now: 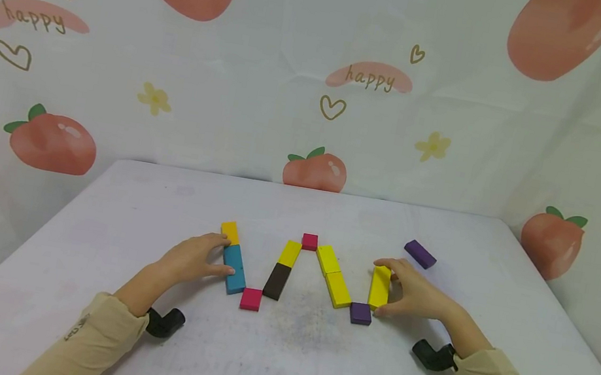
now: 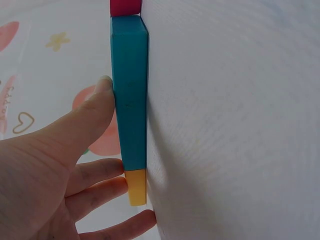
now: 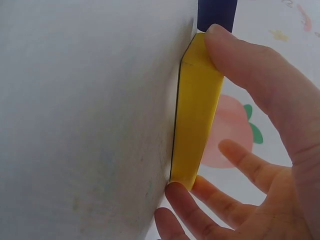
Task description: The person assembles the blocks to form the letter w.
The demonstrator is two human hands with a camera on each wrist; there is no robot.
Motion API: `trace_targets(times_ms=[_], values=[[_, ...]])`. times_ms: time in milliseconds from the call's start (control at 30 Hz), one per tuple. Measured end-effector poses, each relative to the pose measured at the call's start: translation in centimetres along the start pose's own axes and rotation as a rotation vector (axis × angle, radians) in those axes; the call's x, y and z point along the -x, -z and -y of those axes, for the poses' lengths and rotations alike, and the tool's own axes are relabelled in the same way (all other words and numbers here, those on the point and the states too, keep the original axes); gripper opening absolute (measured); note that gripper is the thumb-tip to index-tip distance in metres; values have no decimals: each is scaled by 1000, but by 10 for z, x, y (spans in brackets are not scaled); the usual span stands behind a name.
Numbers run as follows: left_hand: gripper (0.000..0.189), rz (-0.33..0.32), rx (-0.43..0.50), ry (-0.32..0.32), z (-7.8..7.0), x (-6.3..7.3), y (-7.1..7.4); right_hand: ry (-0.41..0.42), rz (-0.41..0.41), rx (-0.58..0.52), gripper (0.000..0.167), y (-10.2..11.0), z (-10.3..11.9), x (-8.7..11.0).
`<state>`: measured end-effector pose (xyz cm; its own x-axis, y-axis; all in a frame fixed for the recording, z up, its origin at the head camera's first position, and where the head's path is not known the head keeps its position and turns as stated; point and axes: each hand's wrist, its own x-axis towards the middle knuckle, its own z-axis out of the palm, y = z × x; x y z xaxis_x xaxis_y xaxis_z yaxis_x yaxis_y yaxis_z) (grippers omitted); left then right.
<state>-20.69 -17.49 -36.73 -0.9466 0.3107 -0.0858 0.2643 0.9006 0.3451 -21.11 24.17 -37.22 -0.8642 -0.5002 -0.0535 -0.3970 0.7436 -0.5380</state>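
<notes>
My left hand rests at a blue block and an orange block laid end to end. Its thumb touches the blue block, and two fingertips meet the seam by the orange block. A third finger reaches past the orange end. On the other side, my right hand pinches a yellow block lengthwise, thumb at the near end and fingertips at the far end. This yellow block lies on the table, its near end close to a dark purple square block.
Between the hands, a zigzag line continues with a red square, a dark brown block, a yellow block, another red square and two yellow blocks. A purple block lies apart behind my right hand.
</notes>
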Motion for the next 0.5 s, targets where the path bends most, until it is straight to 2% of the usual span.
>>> trace_targets(times_ms=[500], values=[[65, 2, 5, 7, -2, 1, 1, 1, 6, -17, 82, 0, 1, 1]])
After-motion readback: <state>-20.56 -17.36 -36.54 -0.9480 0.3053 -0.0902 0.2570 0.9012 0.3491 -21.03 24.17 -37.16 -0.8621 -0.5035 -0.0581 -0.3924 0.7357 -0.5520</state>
